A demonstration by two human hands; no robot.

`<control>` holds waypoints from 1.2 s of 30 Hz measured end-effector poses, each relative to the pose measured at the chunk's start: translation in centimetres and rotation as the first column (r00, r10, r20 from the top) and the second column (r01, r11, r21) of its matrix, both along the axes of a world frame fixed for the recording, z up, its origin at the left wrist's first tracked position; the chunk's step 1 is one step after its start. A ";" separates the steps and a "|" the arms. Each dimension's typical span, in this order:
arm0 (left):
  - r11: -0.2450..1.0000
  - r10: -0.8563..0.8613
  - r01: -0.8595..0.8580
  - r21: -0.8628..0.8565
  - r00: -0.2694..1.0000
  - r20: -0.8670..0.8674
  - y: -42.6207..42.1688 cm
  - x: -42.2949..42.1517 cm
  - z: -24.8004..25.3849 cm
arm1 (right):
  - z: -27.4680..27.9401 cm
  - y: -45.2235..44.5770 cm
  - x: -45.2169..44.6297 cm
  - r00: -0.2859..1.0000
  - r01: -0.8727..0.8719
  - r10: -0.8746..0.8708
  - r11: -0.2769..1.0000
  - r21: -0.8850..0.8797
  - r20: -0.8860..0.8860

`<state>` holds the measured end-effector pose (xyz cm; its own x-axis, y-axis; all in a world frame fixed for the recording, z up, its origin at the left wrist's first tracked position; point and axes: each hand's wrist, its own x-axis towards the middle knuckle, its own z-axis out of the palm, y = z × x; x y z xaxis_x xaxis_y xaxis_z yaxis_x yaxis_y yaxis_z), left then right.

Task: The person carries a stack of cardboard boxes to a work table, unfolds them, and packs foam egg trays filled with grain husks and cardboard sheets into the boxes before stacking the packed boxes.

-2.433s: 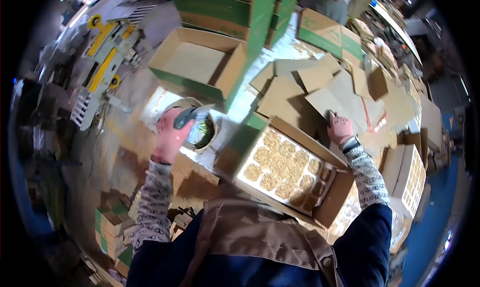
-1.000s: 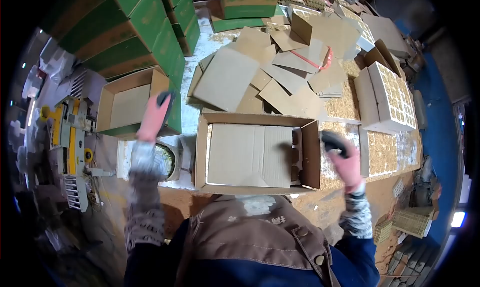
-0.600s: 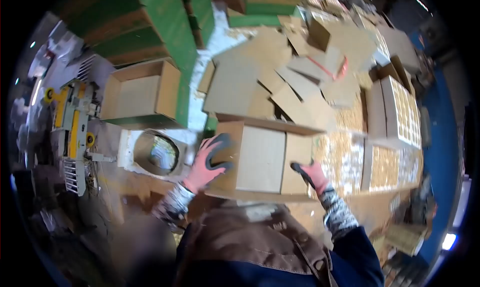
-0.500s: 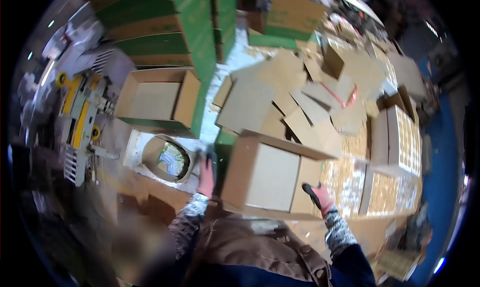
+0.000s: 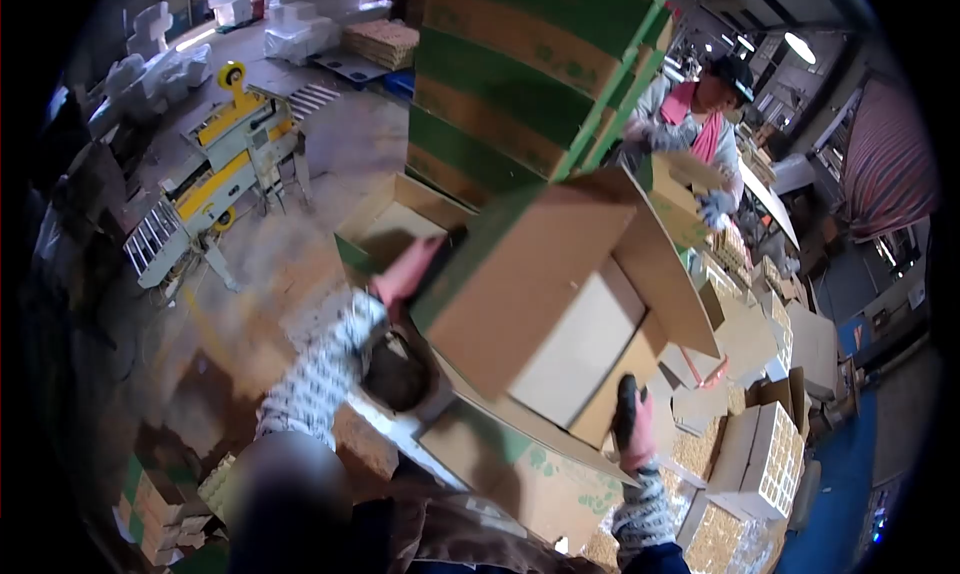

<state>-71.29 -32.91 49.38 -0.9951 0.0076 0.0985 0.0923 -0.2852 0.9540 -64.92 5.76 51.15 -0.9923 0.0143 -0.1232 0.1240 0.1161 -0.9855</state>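
A large open cardboard box (image 5: 520,304) with green outer bands is tilted between my hands, with a pale sheet (image 5: 585,349) at its bottom. My left hand (image 5: 408,269), in a pink glove with dark fingers, is against the box's left side; its fingertips are partly hidden there. At the lower right edge of the box, my right hand (image 5: 635,422) presses its dark-gloved fingers on the cardboard. Behind my left hand sits another open box (image 5: 390,219). Below it is a round dark container (image 5: 395,374).
Stacked green-and-brown boxes (image 5: 510,74) rise behind. A co-worker (image 5: 690,124) holds a box (image 5: 675,199) at the back right. A yellow and grey roller machine (image 5: 225,164) stands at left. Cardboard pieces and filled white trays (image 5: 775,459) lie at right.
The box has been lifted and tilted, moving up from the worktop between my hands. My left hand has come to its left side. The view has swung, bringing the co-worker into sight.
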 end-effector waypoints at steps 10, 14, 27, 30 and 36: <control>0.571 0.349 -0.248 -0.783 0.936 -0.042 -26.1 -8.3 -6.2 | -0.3 -19.9 -7.8 0.966 0.015 0.147 0.790 0.613 -0.214; 0.247 0.446 -0.219 -0.944 0.891 -0.090 -27.7 -7.5 -11.6 | -0.1 -21.3 -8.9 0.876 0.140 0.295 0.603 0.785 -0.382; 0.248 0.894 -0.700 -0.670 0.431 -0.119 -21.3 -3.1 -17.9 | -0.8 -21.3 -11.8 0.947 -0.102 0.281 0.718 0.689 -0.153; 0.241 0.892 -0.866 -0.438 0.375 -0.251 -15.5 4.3 -19.1 | -6.7 -12.2 -8.3 0.969 -0.226 0.248 0.907 -0.356 0.017; 0.785 -0.009 -0.002 -0.619 1.000 -0.014 3.6 17.8 -8.8 | -12.8 6.9 10.3 0.911 0.407 -0.325 0.623 0.668 -0.253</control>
